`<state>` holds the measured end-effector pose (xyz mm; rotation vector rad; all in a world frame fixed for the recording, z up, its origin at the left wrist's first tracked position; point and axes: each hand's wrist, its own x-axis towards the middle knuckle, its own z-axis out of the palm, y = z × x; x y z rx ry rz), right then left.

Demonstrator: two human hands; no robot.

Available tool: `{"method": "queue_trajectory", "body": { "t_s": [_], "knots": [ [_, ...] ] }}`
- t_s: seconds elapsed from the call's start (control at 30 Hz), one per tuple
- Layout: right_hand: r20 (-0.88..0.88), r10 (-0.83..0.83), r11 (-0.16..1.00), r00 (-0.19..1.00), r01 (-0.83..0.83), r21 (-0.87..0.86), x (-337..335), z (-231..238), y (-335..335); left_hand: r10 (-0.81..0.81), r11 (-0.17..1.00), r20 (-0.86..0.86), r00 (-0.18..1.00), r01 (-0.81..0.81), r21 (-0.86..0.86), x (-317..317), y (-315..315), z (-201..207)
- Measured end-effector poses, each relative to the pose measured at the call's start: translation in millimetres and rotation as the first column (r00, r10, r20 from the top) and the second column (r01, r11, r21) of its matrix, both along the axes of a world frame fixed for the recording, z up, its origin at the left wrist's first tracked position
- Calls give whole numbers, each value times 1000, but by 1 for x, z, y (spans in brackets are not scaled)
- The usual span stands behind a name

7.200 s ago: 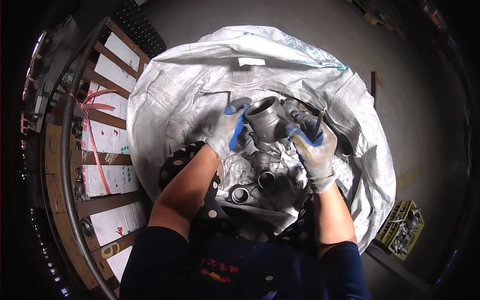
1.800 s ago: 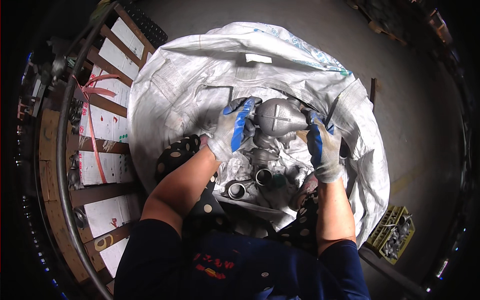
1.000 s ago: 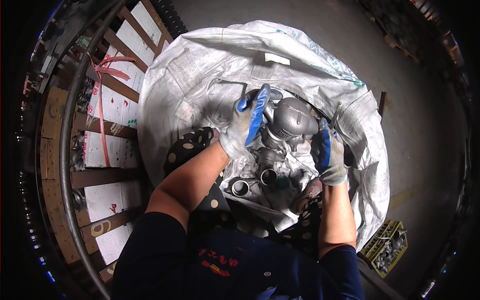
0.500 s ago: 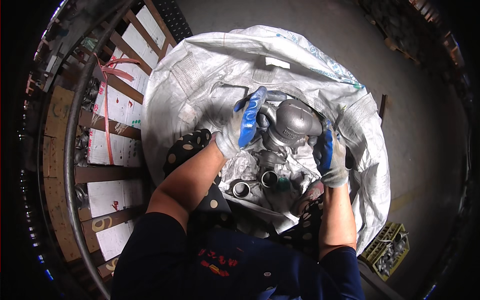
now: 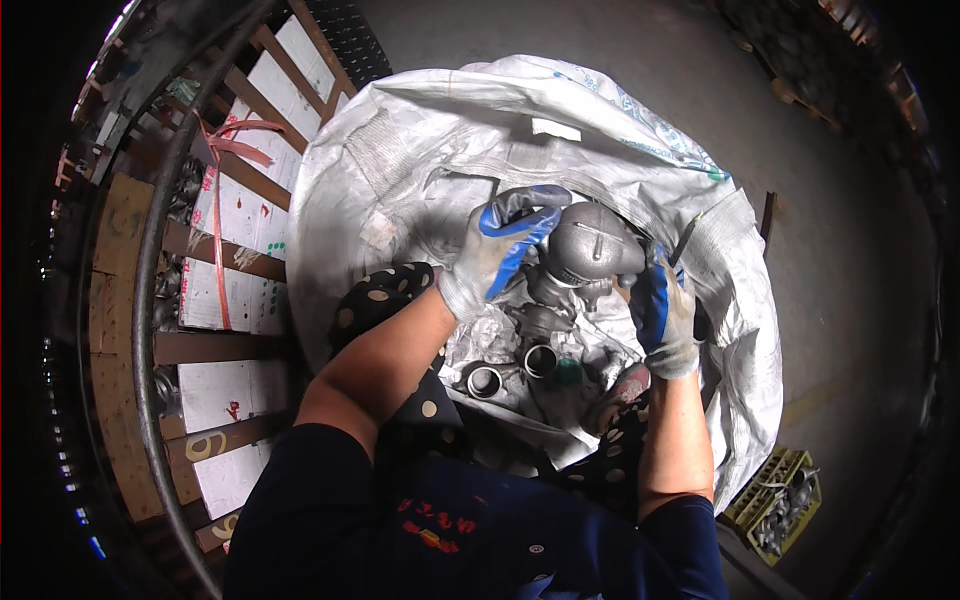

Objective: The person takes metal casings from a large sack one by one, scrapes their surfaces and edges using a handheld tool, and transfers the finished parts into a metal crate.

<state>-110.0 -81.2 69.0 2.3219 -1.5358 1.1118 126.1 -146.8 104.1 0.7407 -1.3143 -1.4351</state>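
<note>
A large grey metal pipe casting [image 5: 592, 245] with a rounded, elbow-like body is raised above an open white woven sack. My left hand [image 5: 497, 250], in a grey glove with blue coating, is closed against its left side, fingers curled at its upper edge. On the casting's right end, my right hand [image 5: 662, 305], gloved the same way, has its fingers closed. From its top sticks a thin dark tool [image 5: 688, 233], whose kind I cannot make out. Below the casting lie more castings, among them two short round-mouthed pipe fittings [image 5: 485, 381].
The white sack [image 5: 740, 330] surrounds my legs and the work, its rim folded outward. At left stands a slatted rack [image 5: 225, 348] with a curved metal bar [image 5: 146, 300] and white boxes [image 5: 228, 395]. A yellow crate [image 5: 778, 505] of metal parts sits at lower right.
The casting has turned, so a raised ridge now shows on its top and the left-side threaded neck is out of sight. My left hand has shifted its grip; the thin dark tool now shows above my right hand.
</note>
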Motion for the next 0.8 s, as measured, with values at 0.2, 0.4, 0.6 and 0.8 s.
{"method": "queue_trajectory", "body": {
  "t_s": [0.2,0.4,0.6,0.8],
  "knots": [
    [797,-263,732,544,-425,532,28,14,15,137,990,-254,958,-137,18,26,-1,4],
    [32,143,981,989,-145,125,-4,17,16,547,755,215,809,-366,-544,160,7,135],
    [41,213,975,976,-215,61,15,23,-2,819,233,9,-574,317,-919,390,39,244],
    [247,103,882,964,-203,426,17,20,9,368,248,555,-746,-496,-832,581,34,203]
  ]
}}
